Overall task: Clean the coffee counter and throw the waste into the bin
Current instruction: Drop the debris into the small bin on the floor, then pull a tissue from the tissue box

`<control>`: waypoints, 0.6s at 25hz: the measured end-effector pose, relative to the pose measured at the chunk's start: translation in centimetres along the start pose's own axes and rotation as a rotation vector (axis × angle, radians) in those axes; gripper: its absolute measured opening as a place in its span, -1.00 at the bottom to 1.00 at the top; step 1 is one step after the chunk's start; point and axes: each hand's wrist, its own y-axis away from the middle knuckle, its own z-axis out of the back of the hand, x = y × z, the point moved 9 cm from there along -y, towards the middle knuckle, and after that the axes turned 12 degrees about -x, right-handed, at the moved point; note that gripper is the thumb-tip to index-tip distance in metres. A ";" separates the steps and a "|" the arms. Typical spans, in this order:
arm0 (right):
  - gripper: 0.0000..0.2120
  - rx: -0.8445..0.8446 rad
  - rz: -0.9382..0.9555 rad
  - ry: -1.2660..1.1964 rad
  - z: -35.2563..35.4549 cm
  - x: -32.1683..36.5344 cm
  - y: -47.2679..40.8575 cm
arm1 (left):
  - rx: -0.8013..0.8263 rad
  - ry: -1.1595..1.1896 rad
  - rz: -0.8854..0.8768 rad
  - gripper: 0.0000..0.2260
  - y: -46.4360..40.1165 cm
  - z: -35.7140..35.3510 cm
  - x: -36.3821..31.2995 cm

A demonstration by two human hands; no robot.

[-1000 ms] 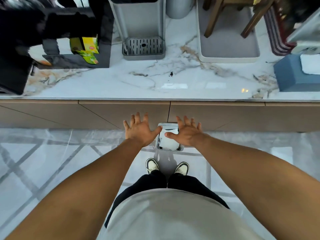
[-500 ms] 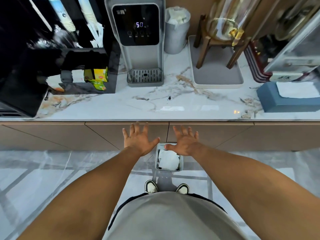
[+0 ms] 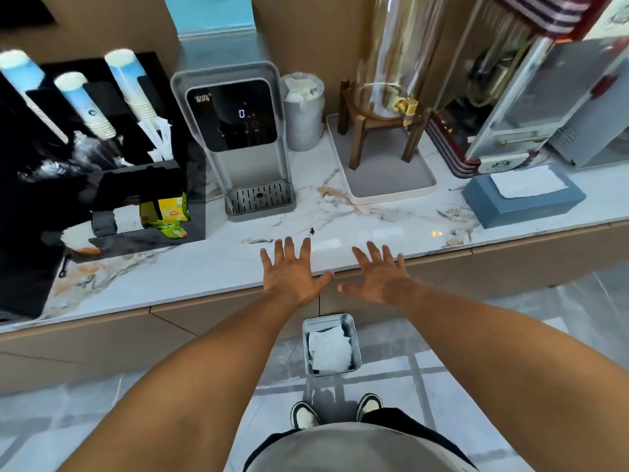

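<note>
Now both hands, left [image 3: 295, 274] & right [image 3: 378, 276], up from bin [image 3: 331, 345] to counter [image 3: 190, 267] edge; fingers spread, empty.

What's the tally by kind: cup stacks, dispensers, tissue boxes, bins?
Cup stacks: 3
Water dispenser with display: 1
Glass drink dispenser on wooden stand: 1
Blue tissue box: 1
Metal bin on the floor: 1
Total: 7

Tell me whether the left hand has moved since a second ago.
Yes. The left hand has risen from beside the bin to the counter edge.
</note>
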 end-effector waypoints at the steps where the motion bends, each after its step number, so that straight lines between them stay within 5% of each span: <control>1: 0.00 -0.017 -0.028 0.000 0.7 -0.9 -0.2 | -0.010 -0.004 -0.039 -0.15 -0.9 0.5 -1.1; 15: -0.16 -0.201 -0.171 0.012 10.2 -21.6 -3.9 | -0.137 -0.020 -0.272 -0.17 -12.1 2.9 -23.1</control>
